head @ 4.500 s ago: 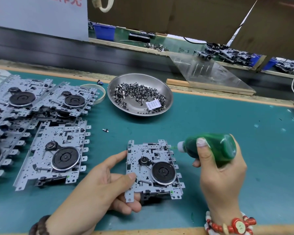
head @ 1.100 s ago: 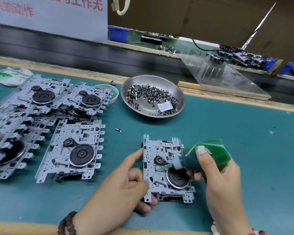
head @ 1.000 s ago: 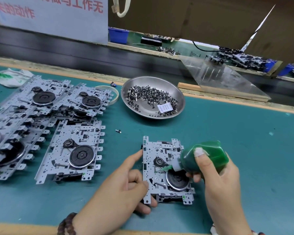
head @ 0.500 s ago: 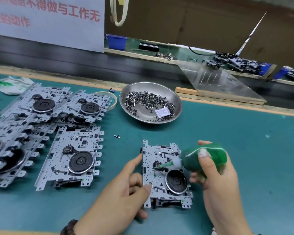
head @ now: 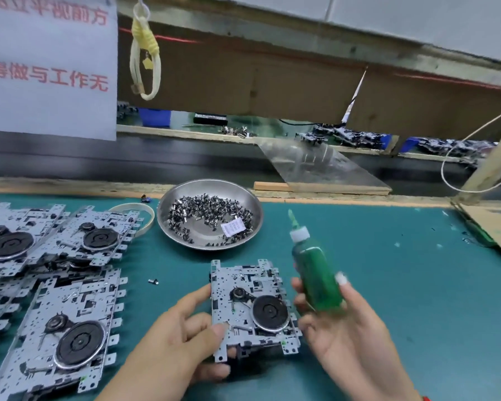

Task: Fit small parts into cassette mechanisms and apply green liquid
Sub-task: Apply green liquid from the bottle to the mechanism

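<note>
A mechanism [head: 252, 308] lies flat on the green mat [head: 402, 285] close to the near edge, about midway along it. The left hand [head: 182, 340] grasps its near-left corner, thumb on the top plate, fingers curled under the edge. The right hand [head: 344, 334] sits just right of the mechanism, palm turned up, thumb and fingers wrapped round a bottle [head: 315, 273] of green liquid. The bottle stands nearly upright, nozzle pointing up and away, clear of the mechanism.

The mat's right half is open all the way to a board [head: 495, 227] at the far right corner. The left side is crowded: more mechanisms [head: 70, 322] overlap in a stack running to the left edge, with a narrow gap between them and the held one. One loose part [head: 154, 281] lies in that gap. A steel dish [head: 210, 215] of small parts sits by the far edge, behind the held mechanism, with a tape ring [head: 139, 215] just left of it.
</note>
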`<state>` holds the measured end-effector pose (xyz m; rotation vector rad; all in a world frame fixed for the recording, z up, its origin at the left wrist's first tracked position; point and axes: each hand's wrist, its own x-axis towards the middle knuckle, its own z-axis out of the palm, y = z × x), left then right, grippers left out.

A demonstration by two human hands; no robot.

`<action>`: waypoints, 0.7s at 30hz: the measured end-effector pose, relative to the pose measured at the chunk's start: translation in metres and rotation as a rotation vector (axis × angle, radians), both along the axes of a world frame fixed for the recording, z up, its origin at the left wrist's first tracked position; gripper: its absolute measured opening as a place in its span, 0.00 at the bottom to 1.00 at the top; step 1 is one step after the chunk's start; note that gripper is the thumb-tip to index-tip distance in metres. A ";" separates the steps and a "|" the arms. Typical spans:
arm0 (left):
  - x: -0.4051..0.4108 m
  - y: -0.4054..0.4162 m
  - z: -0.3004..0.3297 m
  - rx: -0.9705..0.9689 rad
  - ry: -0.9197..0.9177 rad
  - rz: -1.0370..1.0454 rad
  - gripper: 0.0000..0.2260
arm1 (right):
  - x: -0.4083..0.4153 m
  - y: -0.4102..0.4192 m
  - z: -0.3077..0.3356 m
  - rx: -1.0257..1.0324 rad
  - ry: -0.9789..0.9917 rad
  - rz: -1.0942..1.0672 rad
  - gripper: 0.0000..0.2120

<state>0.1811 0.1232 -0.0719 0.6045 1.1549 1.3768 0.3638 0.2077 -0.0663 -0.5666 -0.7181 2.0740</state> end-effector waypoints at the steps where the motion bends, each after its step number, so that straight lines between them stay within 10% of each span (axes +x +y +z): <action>1: 0.002 0.008 0.004 0.002 0.006 0.007 0.16 | 0.006 0.005 0.000 0.086 -0.066 -0.037 0.30; 10: 0.003 0.065 0.034 0.023 0.080 0.096 0.18 | 0.023 0.036 -0.010 0.600 -1.450 -0.143 0.25; 14: 0.004 0.092 0.040 0.011 0.119 0.098 0.22 | 0.027 0.028 -0.005 0.730 -1.459 -0.110 0.14; 21: 0.020 0.137 0.051 0.042 0.182 0.068 0.23 | 0.046 0.085 0.019 0.328 -0.954 -0.341 0.20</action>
